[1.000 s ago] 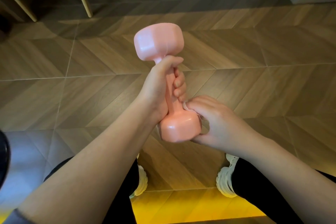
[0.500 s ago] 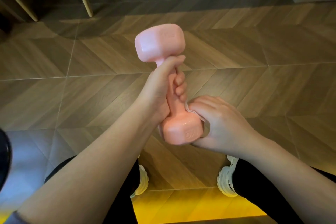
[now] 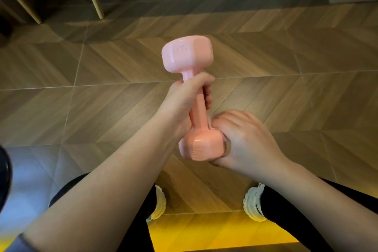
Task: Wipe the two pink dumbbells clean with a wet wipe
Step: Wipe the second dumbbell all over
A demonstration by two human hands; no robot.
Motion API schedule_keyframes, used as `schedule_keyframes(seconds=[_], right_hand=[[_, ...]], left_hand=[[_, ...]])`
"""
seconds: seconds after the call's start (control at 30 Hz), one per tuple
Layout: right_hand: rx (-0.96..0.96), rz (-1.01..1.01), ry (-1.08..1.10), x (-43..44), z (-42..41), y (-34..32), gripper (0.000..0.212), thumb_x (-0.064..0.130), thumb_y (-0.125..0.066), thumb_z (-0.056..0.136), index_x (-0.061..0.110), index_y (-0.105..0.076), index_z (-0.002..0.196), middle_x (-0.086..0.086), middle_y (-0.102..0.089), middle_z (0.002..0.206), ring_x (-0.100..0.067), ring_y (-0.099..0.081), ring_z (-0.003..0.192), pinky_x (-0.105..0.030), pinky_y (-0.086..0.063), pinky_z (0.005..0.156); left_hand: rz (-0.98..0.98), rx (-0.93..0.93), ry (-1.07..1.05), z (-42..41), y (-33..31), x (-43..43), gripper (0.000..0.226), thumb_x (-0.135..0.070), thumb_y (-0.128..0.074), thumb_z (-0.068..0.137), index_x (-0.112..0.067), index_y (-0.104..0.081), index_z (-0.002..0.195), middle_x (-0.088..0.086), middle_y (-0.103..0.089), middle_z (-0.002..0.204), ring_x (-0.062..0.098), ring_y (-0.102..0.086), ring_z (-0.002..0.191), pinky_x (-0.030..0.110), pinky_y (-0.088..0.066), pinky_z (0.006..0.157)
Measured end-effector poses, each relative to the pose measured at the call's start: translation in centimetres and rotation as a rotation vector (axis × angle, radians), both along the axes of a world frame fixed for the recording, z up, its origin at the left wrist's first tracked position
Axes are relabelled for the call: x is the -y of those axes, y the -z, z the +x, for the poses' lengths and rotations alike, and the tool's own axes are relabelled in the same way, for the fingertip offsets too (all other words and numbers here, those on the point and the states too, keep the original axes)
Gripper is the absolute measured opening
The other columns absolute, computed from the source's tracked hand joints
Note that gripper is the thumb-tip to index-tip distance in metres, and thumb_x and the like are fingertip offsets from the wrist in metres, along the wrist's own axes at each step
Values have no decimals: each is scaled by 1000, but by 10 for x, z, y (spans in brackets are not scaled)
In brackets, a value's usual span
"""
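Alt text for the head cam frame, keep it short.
A person's left hand grips the handle of a pink dumbbell, held nearly upright, while the right hand presses a mostly hidden wet wipe against its lower head. Below are a wood-patterned floor and white shoes.

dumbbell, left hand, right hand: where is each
dumbbell (image 3: pixel 184 57), head view, face of its upper end
left hand (image 3: pixel 180 104), head view, back of the hand
right hand (image 3: pixel 245 139), head view, back of the hand
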State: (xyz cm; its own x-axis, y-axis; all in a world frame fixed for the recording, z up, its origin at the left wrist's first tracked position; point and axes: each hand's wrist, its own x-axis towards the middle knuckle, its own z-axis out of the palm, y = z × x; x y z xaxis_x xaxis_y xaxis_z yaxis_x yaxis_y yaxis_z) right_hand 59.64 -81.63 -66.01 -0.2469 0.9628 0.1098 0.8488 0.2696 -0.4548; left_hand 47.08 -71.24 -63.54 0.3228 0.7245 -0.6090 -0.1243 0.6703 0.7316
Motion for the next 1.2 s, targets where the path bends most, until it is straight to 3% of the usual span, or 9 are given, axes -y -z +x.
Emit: schedule_keyframes(seconds=[0.13,0.27,0.33,0.53,0.7,0.87,1.0,1.07,1.2], right_hand=[[49,87,54,-1,2,3,52,53,-82,64,14,-67,96,1,-67,92,-20,-61,91,-30,-37,79],[32,35,21,-1,-5,3,46,54,-63,69,15,-67,92,1,-69,92,-23,-64,93,-32,-40,84],[-10,52,34,0,-6,2,41,51,-66,70,15,-67,90,2,-67,91,-23,-63,93,-31,-40,83],[-47,87,55,4,-7,-1,53,55,-81,63,13,-66,92,2,-65,88,-17,-58,88,-26,-35,84],[3,-72,88,3,-7,3,50,51,-83,64,16,-66,95,3,-67,94,-21,-62,98,-40,-31,109],[-88,118,104,2,-6,2,53,58,-72,65,13,-62,91,3,-59,87,-16,-54,89,-33,-36,96],[-226,-139,36,-5,-7,2,49,43,-86,63,12,-61,92,-1,-58,90,-22,-55,86,-37,-44,74],[-284,-177,-13,-6,1,2,46,36,-87,66,10,-62,96,-3,-59,93,-22,-56,88,-40,-45,74],[-110,81,43,-3,14,1,45,40,-82,63,14,-62,94,4,-60,89,-15,-52,86,-27,-33,75]], left_hand=[[-87,-33,-53,-3,3,-4,19,-13,-68,84,-15,-49,81,14,-51,96,14,-46,60,25,-42,49],[-87,-66,-47,-3,6,-5,21,-17,-70,83,-17,-52,72,1,-51,65,11,-45,50,22,-39,47],[-99,-17,-56,-2,5,-5,25,-18,-69,84,-19,-51,67,-4,-46,56,10,-42,44,21,-37,45],[-144,16,-66,1,1,-4,28,-18,-58,87,-22,-40,67,-6,-36,54,8,-31,38,17,-29,39],[-67,-14,18,8,-1,-2,27,-16,-56,85,-23,-39,66,-6,-32,54,9,-28,38,21,-28,43],[-63,37,-45,4,-6,-9,27,-13,-53,85,-22,-36,67,-7,-30,48,13,-25,47,20,-28,41],[-37,95,35,2,-4,-6,33,-12,-50,86,-21,-34,59,-7,-27,46,13,-23,45,23,-26,42],[-39,166,54,2,-5,-6,36,-12,-48,87,-21,-36,54,-6,-29,46,13,-25,45,23,-28,42],[-3,150,35,-2,-3,-7,27,-14,-57,89,-14,-52,63,1,-48,63,16,-45,59,30,-42,60]])
